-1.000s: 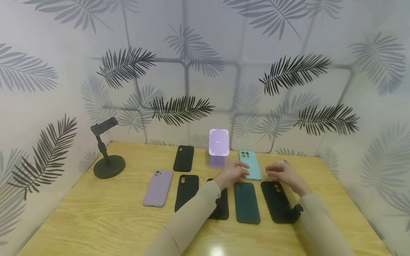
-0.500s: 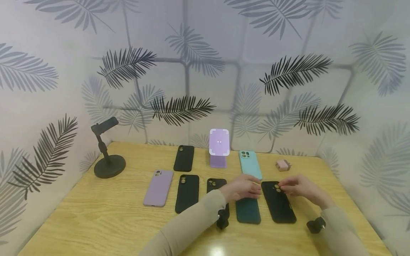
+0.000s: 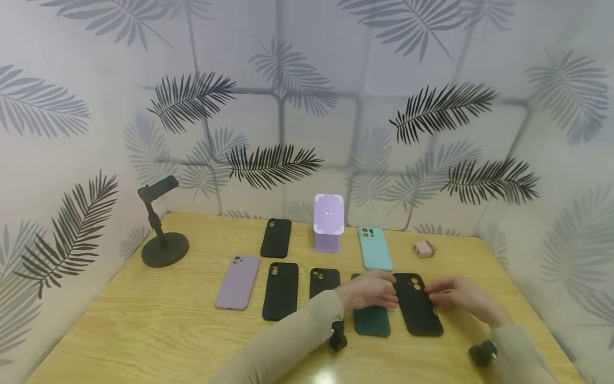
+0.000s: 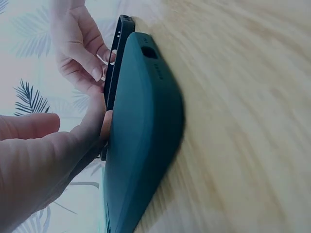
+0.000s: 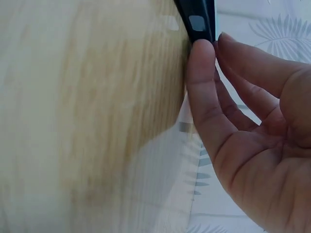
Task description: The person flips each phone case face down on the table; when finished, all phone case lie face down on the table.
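From the head view we see our left hand lying over the dark green case and reaching the left edge of the black case, which lies flat on the desk at the right end of the front row. Our right hand meets its right edge.

At the left wrist, our left fingers are lightly bent, tips pressed to the black case's rim beside the dark green case.

At the right wrist, our right fingers are gently curled, thumb and fingertips pinching the black case's edge.
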A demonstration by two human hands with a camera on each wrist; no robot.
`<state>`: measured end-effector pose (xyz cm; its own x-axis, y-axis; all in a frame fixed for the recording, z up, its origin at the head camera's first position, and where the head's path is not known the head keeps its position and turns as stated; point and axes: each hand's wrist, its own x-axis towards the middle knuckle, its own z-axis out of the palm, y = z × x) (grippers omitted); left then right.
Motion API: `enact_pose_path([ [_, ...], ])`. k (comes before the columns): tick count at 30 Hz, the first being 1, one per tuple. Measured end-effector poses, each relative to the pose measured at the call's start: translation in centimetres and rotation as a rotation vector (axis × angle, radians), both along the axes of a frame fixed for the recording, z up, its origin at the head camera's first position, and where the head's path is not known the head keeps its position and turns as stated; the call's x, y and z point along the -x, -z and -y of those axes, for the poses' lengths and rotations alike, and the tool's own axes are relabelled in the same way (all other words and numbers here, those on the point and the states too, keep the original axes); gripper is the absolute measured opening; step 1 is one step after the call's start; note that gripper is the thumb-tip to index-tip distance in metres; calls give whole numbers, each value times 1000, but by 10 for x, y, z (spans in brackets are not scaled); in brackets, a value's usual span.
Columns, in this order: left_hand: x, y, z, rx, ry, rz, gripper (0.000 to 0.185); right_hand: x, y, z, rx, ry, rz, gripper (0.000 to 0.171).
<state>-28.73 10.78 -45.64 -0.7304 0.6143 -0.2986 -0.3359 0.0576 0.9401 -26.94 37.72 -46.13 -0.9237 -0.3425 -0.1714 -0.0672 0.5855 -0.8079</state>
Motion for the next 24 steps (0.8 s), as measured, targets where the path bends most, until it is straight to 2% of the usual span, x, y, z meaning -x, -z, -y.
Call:
enact_pose_path([
  [9,-6,0,-5,-53,-57,26,53,-2,2,2,81,39,58,36],
  [15,-5,4,-8,-76,-88,24,53,-3,4,4,156,27,106,38],
  [24,-9,3,-10,-89,-60,-7,55,-3,-2,17,165,-3,143,41],
])
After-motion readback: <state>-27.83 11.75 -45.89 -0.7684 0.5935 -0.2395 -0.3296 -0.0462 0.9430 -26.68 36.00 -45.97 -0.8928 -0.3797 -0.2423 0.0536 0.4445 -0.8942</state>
